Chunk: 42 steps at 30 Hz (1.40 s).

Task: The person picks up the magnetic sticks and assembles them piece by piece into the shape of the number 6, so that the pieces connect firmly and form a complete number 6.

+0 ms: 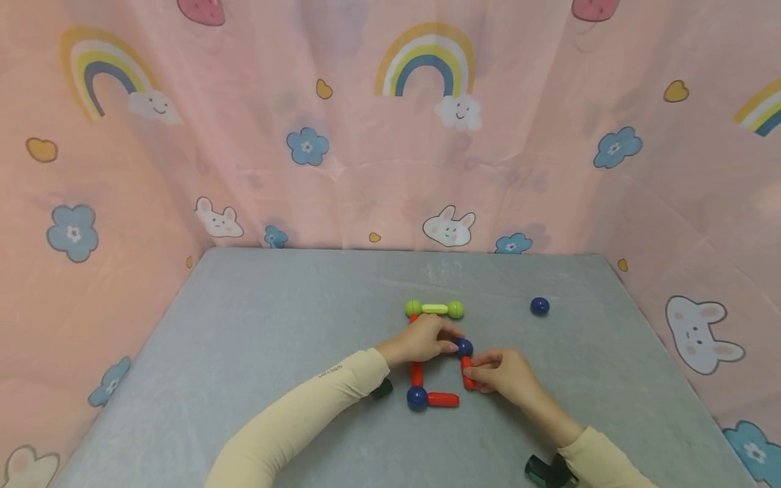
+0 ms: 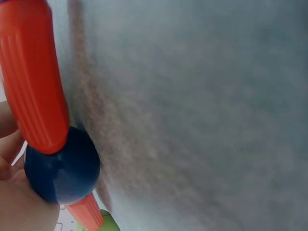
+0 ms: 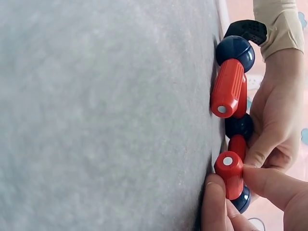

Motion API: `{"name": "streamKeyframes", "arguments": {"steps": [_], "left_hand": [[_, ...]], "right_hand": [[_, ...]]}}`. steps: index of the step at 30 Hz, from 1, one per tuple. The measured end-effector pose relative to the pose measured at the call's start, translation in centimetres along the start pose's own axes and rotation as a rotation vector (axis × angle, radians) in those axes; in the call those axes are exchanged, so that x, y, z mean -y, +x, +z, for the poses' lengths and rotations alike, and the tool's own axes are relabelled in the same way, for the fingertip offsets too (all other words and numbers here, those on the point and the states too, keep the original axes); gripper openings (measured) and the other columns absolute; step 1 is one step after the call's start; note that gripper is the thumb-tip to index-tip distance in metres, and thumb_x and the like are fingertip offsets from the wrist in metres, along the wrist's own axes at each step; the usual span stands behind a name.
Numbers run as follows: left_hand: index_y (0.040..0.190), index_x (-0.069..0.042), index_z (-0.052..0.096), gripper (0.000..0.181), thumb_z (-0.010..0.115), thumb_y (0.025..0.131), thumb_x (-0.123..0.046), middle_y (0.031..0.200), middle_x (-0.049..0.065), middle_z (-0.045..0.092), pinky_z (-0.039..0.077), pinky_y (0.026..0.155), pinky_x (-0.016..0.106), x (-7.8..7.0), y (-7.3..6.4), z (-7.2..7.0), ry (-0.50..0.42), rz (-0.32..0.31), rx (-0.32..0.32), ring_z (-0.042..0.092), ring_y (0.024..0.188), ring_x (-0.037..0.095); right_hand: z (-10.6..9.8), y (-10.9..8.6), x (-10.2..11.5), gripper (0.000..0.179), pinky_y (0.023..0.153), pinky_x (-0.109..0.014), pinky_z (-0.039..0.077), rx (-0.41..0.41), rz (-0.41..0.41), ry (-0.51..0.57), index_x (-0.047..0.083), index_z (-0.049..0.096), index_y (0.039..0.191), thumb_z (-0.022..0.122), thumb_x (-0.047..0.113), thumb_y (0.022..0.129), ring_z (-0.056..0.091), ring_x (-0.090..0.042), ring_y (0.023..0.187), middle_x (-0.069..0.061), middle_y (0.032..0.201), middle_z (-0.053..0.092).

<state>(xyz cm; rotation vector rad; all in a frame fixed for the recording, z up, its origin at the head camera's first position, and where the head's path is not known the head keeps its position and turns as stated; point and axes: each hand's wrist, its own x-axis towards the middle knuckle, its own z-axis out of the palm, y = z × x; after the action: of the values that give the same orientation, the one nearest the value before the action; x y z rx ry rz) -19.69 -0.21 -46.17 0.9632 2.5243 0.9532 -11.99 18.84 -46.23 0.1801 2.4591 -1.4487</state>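
My right hand (image 1: pixel 506 376) pinches a red magnetic rod (image 1: pixel 468 374) between thumb and fingers. The rod's far end meets a blue ball (image 1: pixel 464 348), and its bare end shows a silvery disc in the right wrist view. My left hand (image 1: pixel 422 339) reaches over the frame, its thumb and fingertips gripping that same blue ball. Under the left hand, a middle blue ball (image 3: pixel 239 126) and a red rod (image 3: pixel 237 146) are mostly hidden from the head view. Nearer me, a blue ball (image 1: pixel 417 398) joins a red rod (image 1: pixel 417 374) and another red rod (image 1: pixel 443 400) pointing right.
Beyond the left hand, a light green rod (image 1: pixel 435 309) links two green balls at the frame's far end. A loose blue ball (image 1: pixel 539 306) lies at the far right of the grey table (image 1: pixel 293 298). A patterned pink cloth (image 1: pixel 378 183) hangs behind.
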Motion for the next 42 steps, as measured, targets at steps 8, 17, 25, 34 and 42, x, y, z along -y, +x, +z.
{"name": "streamKeyframes", "arguments": {"steps": [8,17,25,34,42], "left_hand": [[0.123,-0.013,0.071,0.029,0.068,0.094,-0.017,0.119,-0.001,0.074,0.051,0.082,0.011,-0.1,0.0,-0.1,0.01,0.017,0.005,0.066,0.104,0.002],[0.122,-0.013,0.071,0.029,0.069,0.094,-0.019,0.118,-0.001,0.074,0.052,0.085,0.013,0.0,0.2,-0.4,0.013,0.021,0.028,0.068,0.103,0.004],[0.123,-0.01,0.07,0.031,0.069,0.093,-0.02,0.118,0.003,0.074,0.052,0.082,0.011,-0.2,0.2,-0.5,-0.035,0.006,0.045,0.071,0.101,0.007],[0.123,-0.007,0.069,0.03,0.068,0.094,-0.017,0.117,0.004,0.073,0.052,0.084,0.013,-0.3,-0.4,-0.6,-0.076,0.008,-0.031,0.068,0.101,0.008],[0.121,-0.005,0.068,0.028,0.068,0.094,-0.011,0.119,0.009,0.071,0.054,0.088,0.017,-0.9,-2.8,-1.4,-0.203,0.037,-0.129,0.066,0.102,0.01]], "right_hand": [[-0.1,0.0,-0.1,0.031,0.062,-0.03,0.06,0.012,0.002,0.01,-0.008,0.07,0.103,0.077,0.014,0.083,0.069,-0.013,0.066,-0.009,0.08,0.076],[-0.1,0.0,-0.2,0.033,0.063,-0.03,0.061,0.018,-0.008,0.025,-0.008,0.07,0.105,0.077,0.015,0.083,0.069,-0.013,0.067,-0.009,0.081,0.076],[-0.5,-0.1,-0.3,0.035,0.063,-0.03,0.06,0.043,-0.006,0.034,-0.008,0.07,0.106,0.078,0.018,0.084,0.069,-0.012,0.067,-0.008,0.081,0.076],[-2.3,0.5,-1.0,0.04,0.067,-0.031,0.061,0.099,-0.052,0.045,-0.009,0.068,0.112,0.075,0.021,0.088,0.07,-0.013,0.072,-0.011,0.09,0.077],[-5.7,1.8,-1.8,0.043,0.07,-0.026,0.06,0.073,-0.138,0.049,-0.011,0.062,0.121,0.07,0.019,0.092,0.07,-0.007,0.075,-0.012,0.098,0.076]]}}
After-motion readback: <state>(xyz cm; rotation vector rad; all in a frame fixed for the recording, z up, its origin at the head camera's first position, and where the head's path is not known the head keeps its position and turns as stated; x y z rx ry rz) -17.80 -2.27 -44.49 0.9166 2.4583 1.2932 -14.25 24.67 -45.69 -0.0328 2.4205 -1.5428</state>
